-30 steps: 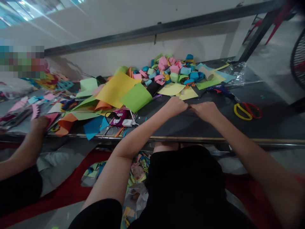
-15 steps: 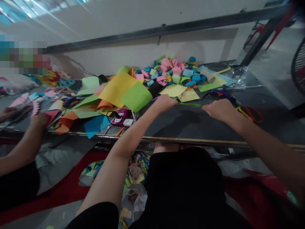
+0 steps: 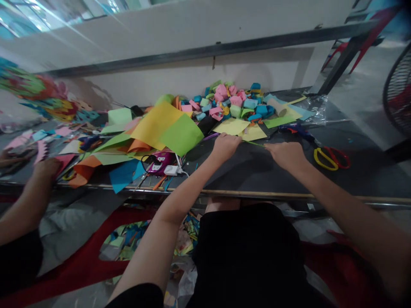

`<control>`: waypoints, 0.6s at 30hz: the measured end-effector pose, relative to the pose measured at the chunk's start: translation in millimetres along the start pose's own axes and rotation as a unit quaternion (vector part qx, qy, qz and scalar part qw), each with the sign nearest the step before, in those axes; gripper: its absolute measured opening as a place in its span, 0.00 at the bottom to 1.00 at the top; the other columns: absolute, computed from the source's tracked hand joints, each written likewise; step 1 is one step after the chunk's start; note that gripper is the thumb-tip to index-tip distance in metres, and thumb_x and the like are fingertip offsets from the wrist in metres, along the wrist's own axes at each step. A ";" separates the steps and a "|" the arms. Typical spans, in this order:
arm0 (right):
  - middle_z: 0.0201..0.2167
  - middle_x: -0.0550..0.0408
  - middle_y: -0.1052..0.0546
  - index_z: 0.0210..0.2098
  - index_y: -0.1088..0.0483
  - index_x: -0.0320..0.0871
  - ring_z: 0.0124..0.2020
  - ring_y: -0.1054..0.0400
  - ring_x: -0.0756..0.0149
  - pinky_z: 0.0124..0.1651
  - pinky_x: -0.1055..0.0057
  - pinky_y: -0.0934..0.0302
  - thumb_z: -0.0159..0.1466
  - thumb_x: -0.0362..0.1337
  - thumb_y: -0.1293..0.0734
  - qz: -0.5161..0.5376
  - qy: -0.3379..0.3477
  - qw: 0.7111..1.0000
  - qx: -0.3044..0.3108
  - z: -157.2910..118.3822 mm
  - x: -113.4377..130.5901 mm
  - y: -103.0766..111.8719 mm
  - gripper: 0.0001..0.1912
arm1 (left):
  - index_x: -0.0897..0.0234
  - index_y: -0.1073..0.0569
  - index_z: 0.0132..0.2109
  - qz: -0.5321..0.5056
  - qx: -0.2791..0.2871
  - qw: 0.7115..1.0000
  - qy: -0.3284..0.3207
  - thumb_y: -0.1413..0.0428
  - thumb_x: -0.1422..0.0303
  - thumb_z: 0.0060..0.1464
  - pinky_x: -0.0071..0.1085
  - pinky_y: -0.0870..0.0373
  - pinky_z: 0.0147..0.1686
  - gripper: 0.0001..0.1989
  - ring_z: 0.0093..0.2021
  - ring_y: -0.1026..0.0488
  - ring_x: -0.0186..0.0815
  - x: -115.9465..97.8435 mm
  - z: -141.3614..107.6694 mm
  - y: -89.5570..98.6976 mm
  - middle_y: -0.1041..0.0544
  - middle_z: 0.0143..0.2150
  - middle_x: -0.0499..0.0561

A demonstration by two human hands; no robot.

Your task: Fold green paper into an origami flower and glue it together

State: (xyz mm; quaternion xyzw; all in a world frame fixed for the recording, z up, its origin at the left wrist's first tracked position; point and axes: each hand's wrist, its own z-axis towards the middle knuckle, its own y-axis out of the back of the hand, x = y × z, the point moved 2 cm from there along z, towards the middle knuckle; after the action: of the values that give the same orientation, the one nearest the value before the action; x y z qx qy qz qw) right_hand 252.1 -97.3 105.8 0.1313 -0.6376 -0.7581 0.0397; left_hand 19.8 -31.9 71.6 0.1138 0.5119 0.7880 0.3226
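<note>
A thin green strip [image 3: 253,143] stretches between my two hands, just above the dark tabletop. My left hand [image 3: 227,144] is closed on its left end. At the other end, my right hand [image 3: 285,155] pinches the strip. Whether it is paper or foam I cannot tell. Scissors with red and yellow handles [image 3: 330,158] lie to the right of my right hand, and a blue glue gun [image 3: 297,130] rests behind it. Beyond my left hand are pale yellow sheets [image 3: 233,125].
Folded coloured pieces [image 3: 236,100] are heaped against the wall. Coloured sheets [image 3: 157,124] and a purple power strip [image 3: 160,162] lie to the left. A co-worker's hand [image 3: 48,167] works at far left. A fan [image 3: 398,90] stands at right; scraps [image 3: 135,235] fill the space below the table.
The green strip looks thinner and seen more edge-on now. My hands keep their grip on it with only slight movement. The camera view has shifted a little.
</note>
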 end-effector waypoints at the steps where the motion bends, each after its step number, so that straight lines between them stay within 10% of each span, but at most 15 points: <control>1: 0.35 0.42 0.15 0.51 0.17 0.47 0.34 0.21 0.54 0.32 0.66 0.44 0.73 0.40 0.40 0.016 -0.018 1.000 0.000 -0.1 -2.9 -3.0 0.19 | 0.62 0.18 0.44 -0.015 -0.028 0.998 0.047 0.47 0.70 0.67 0.39 0.31 0.50 0.12 0.42 0.19 0.44 8.3 -2.6 -0.6 0.16 0.38 0.60; 5: 0.31 0.49 0.15 0.36 0.16 0.47 0.31 0.23 0.59 0.31 0.70 0.43 0.73 0.48 0.40 0.207 -0.019 0.978 -0.011 1.0 -6.9 -19.7 0.23 | 0.65 0.19 0.50 -0.159 -0.130 0.961 0.187 0.48 0.68 0.66 0.39 0.28 0.50 0.14 0.48 0.19 0.44 31.1 -10.5 -13.2 0.16 0.48 0.63; 11: 0.21 0.52 0.22 0.27 0.22 0.44 0.23 0.31 0.62 0.29 0.69 0.45 0.68 0.59 0.42 0.412 -0.043 0.907 -0.078 -13.5 21.3 -52.5 0.31 | 0.64 0.18 0.48 -0.485 0.111 0.868 0.006 0.37 0.59 0.56 0.36 0.24 0.49 0.17 0.48 0.19 0.44 -14.3 -2.3 -51.8 0.15 0.47 0.57; 18: 0.14 0.58 0.38 0.17 0.36 0.45 0.20 0.43 0.68 0.27 0.70 0.51 0.62 0.69 0.40 0.455 -0.040 0.888 -0.056 -10.6 22.4 -67.6 0.36 | 0.64 0.19 0.28 -0.541 0.072 0.831 0.110 0.32 0.48 0.51 0.34 0.24 0.46 0.22 0.38 0.20 0.41 -26.5 3.8 -72.1 0.18 0.30 0.50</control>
State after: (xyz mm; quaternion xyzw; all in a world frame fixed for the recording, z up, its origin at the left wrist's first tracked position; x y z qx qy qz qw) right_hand 240.4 -100.2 34.8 -0.2058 -0.5845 -0.6961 0.3624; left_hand 70.2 -26.3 13.9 -0.2461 0.5788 0.4558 0.6298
